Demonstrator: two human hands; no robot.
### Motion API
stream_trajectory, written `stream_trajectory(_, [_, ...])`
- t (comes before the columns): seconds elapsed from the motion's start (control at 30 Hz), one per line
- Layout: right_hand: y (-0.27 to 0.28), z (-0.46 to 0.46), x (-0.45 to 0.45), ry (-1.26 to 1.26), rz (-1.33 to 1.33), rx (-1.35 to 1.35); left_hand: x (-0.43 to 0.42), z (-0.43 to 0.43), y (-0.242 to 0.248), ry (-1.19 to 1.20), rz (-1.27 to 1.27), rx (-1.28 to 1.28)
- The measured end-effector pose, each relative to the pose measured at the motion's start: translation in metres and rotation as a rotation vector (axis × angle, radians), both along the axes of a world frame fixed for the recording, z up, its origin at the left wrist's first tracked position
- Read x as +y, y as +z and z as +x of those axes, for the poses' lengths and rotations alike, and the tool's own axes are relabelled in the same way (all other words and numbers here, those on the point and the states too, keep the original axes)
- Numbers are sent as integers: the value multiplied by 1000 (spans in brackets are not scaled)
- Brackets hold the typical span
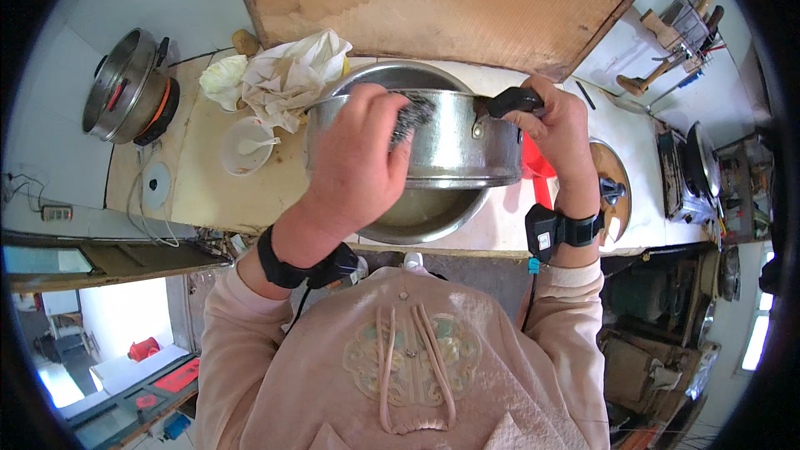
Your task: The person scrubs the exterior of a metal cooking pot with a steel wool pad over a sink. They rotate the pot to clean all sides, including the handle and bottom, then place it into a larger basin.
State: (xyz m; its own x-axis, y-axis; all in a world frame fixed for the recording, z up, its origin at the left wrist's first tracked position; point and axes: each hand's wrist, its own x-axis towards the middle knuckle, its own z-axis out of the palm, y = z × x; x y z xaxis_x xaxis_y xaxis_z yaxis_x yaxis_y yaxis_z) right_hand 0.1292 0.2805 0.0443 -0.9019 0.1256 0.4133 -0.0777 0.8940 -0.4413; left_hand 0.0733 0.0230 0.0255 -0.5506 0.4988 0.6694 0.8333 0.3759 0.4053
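Observation:
My left hand point(365, 153) presses a steel wool scrubber point(412, 117) against the outer wall of a steel pot point(459, 144). With my right hand point(559, 122) I grip the pot's black side handle point(515, 102). The pot is held tilted on its side, its wall facing me, over a large metal basin point(431, 234). Cloudy liquid point(431, 203) shows in the near part of the basin; the pot hides its middle. Behind the pot's right end, partly covered, is a red plastic ladle or scoop point(537, 165).
Left on the counter are a white bowl point(234, 162) with a spoon, crumpled cloth or paper point(281, 84), cabbage leaves point(223, 78) and a steamer pot point(122, 87). To the right lie a glass lid point(611, 200) and a gas stove point(681, 181). A wooden board point(437, 0) leans behind.

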Motion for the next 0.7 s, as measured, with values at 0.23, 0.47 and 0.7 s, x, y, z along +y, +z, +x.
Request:
stream_trajectory(0.23, [-6,1,-5,-27,41,45,37,29,-4,-117,-152,-6])
stream_trajectory(0.47, [-5,5,-10,-11,73,121,-5,20,7,283,-50,-196])
stream_trajectory(0.7, [-4,11,-20,-8,70,141,42,53,-11,19,-81,-123])
